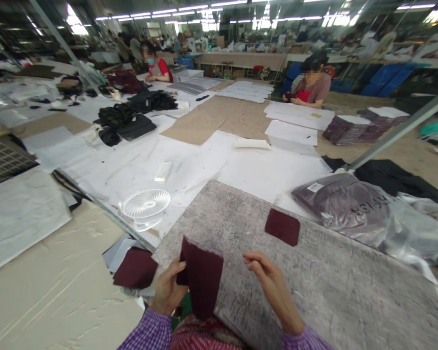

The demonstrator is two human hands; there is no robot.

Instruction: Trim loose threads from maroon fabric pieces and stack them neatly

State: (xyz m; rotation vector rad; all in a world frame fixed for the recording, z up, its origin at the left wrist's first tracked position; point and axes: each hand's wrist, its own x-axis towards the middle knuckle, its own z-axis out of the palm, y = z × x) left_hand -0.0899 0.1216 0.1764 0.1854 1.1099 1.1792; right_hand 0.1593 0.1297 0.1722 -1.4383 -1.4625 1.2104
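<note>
My left hand grips maroon fabric pieces at their left side; the front piece hangs down over the near edge of the grey mottled board. Over the board, my right hand is apart from the fabric, thumb and forefinger pressed together. Whether anything small sits between those fingertips cannot be made out. A single maroon fabric piece lies flat on the board, beyond my right hand. More maroon pieces rest with pale sheets at the board's left corner, near my left hand.
A small white fan stands left of the board. A plastic-bagged maroon bundle lies along the right edge, near a slanted metal pole. Stacked maroon pieces and dark bags sit farther back. Two co-workers sit across the table.
</note>
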